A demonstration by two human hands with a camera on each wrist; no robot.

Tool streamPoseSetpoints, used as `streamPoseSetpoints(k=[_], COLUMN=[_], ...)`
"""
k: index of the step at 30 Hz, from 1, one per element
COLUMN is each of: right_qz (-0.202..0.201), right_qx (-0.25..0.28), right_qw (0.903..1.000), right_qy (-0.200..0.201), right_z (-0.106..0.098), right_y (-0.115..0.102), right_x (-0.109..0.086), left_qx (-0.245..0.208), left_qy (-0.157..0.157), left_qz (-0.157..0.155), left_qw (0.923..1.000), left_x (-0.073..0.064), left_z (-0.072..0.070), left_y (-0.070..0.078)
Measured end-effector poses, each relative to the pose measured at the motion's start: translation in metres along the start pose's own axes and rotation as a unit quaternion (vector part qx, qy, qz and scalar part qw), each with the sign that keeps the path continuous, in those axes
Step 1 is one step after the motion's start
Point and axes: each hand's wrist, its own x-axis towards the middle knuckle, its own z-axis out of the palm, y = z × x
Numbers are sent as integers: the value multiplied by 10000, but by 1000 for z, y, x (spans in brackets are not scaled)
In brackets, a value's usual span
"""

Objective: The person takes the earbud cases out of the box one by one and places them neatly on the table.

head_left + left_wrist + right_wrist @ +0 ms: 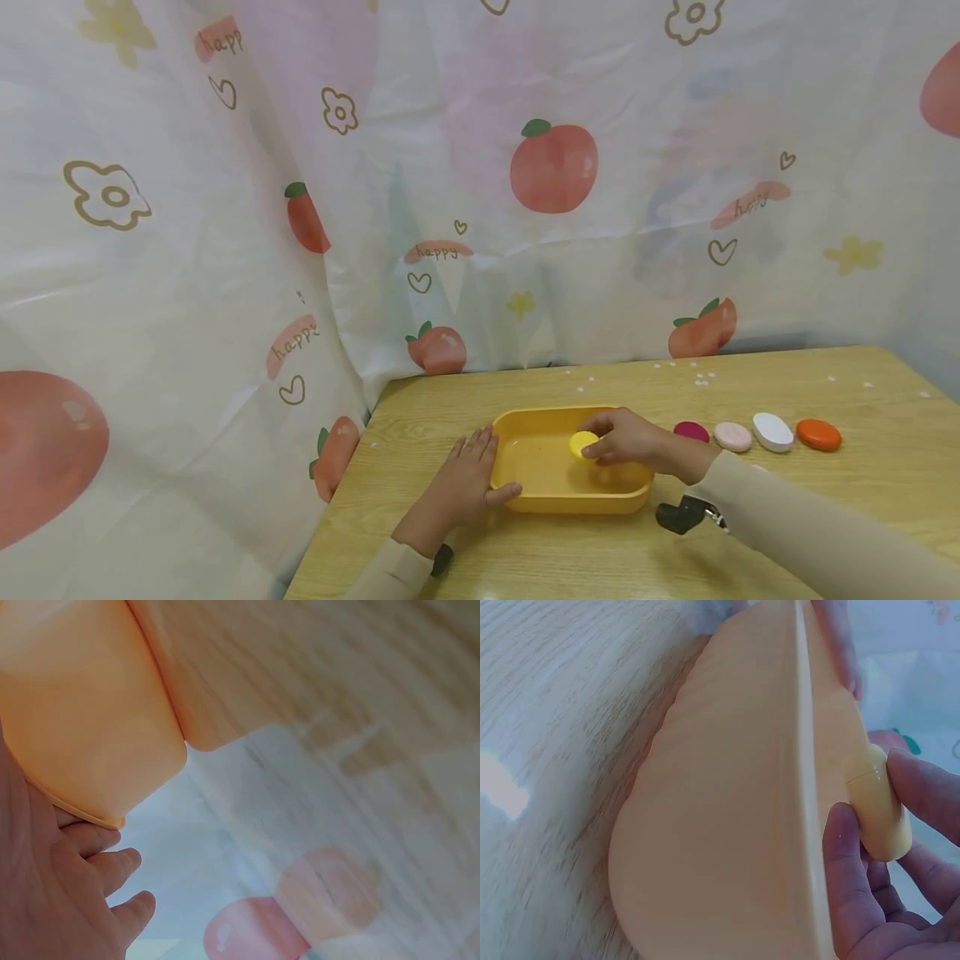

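A shallow orange-yellow tray [570, 503] with rounded corners stands on the table. My right hand [626, 437] is over its right part, pinching a small yellow oval soap bar [582, 445] between thumb and fingers. In the right wrist view the soap bar [877, 802] shows a thin seam around its side, and its held end is just beyond the tray's rim [810, 787]. My left hand [468, 475] rests against the tray's left end with fingers straight and thumb at the front corner. Seen from the left wrist, its fingertips [112, 870] lie along the outer rim.
Right of the tray, dark red [691, 432], pale pink [732, 437], white [772, 432] and orange [819, 434] soap bars lie in a row. Another pale one is partly hidden by the right sleeve [787, 517]. A fruit-patterned curtain [480, 167] hangs behind and left of the table [435, 408].
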Motion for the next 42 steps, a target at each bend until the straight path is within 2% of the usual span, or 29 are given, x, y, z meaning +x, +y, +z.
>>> streamPoseSetpoints(k=[9,16,20,27,35,42], right_qz=[-119,-62,-86,-234,-281,-102], right_qx=[138,-121,-74,128,80,84], right_qw=[9997,9999,9999,9996,9994,9999], right_qy=[-166,-16,-2,-133,-205,-33], right_z=[-17,-30,-41,-60,-80,-95], right_y=[-2,-6,-6,6,18,29], right_x=[-14,-25,-32,-44,-60,-78], left_qx=[16,-60,-75,-46,-30,-130], left_qy=[17,44,70,67,66,50], left_qz=[-28,-18,20,30,68,54], left_qw=[10000,10000,9999,10000,10000,9999], left_x=[1,1,1,1,0,-1], left_z=[3,4,3,2,-2,-1], left_y=[-1,-1,0,0,1,1])
